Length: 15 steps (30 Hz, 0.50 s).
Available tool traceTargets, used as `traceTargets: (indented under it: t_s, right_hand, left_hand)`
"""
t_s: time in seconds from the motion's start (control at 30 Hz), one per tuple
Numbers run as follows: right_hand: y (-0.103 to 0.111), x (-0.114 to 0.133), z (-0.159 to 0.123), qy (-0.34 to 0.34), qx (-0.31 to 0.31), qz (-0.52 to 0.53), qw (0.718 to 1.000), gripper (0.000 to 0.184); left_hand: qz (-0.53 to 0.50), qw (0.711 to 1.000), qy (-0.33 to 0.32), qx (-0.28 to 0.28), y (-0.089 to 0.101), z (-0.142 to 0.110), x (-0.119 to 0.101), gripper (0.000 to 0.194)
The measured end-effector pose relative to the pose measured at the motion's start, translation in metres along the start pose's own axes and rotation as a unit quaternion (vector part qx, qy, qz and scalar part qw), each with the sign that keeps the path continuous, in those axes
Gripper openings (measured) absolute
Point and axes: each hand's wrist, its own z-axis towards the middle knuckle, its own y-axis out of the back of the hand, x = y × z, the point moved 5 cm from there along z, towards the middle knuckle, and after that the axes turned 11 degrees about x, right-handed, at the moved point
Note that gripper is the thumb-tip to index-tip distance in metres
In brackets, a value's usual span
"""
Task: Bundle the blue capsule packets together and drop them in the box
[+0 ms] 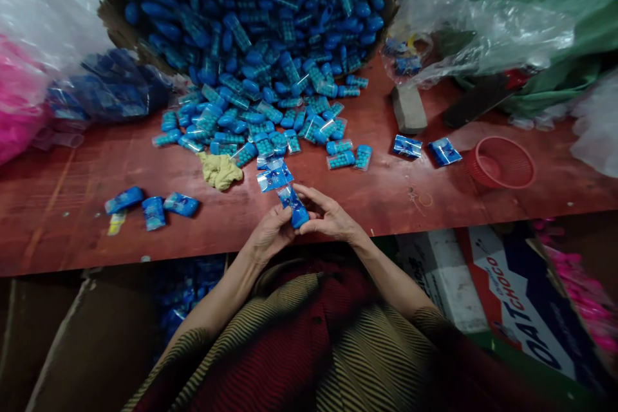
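Near the table's front edge, my left hand [270, 228] and my right hand [331, 214] both grip a small blue printed packet [293, 206] between thumbs and fingers. Just beyond it, flat blue printed wrappers [274, 175] lie on the table. Behind these spreads a heap of small clear tubes [251, 116] with blue caps and blue beads inside. A crumpled yellow cloth [221, 170] sits to the left of the wrappers. Further left are several blue packets [153, 212] like the held one.
The red table [357, 206] carries a torn carton's spill of tubes at the back. On the right are two wrapper stacks [444, 152], a grey block [409, 109] and a red plastic basket [502, 164]. Plastic bags [111, 87] crowd the left; a printed box [516, 302] stands below.
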Motion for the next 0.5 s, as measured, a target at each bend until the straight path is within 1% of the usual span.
traceTargets:
  t_s: [0.1, 0.2, 0.33, 0.43, 0.5]
  right_hand:
    - [-0.002, -0.008, -0.002, -0.019, -0.016, 0.063, 0.998, 0.074]
    - [-0.002, -0.013, -0.004, -0.035, -0.031, 0.091, 0.995, 0.071]
    - [0.003, -0.012, -0.004, -0.018, -0.04, 0.062, 0.997, 0.067]
    - [0.005, -0.011, -0.002, 0.009, -0.03, 0.035, 0.999, 0.065]
    - [0.005, -0.011, -0.001, 0.019, -0.022, 0.034, 0.999, 0.069]
  left_hand:
    - [-0.011, 0.999, -0.028, -0.011, -0.002, -0.001, 0.007, 0.029]
    - [-0.014, 0.999, -0.039, -0.014, -0.006, -0.002, 0.009, 0.03]
    - [0.002, 1.0, -0.023, 0.006, -0.012, -0.003, 0.004, 0.026]
    - [0.026, 1.0, -0.009, -0.008, -0.011, -0.004, -0.002, 0.025]
    - [0.045, 0.999, 0.0, -0.015, -0.01, -0.005, -0.005, 0.028]
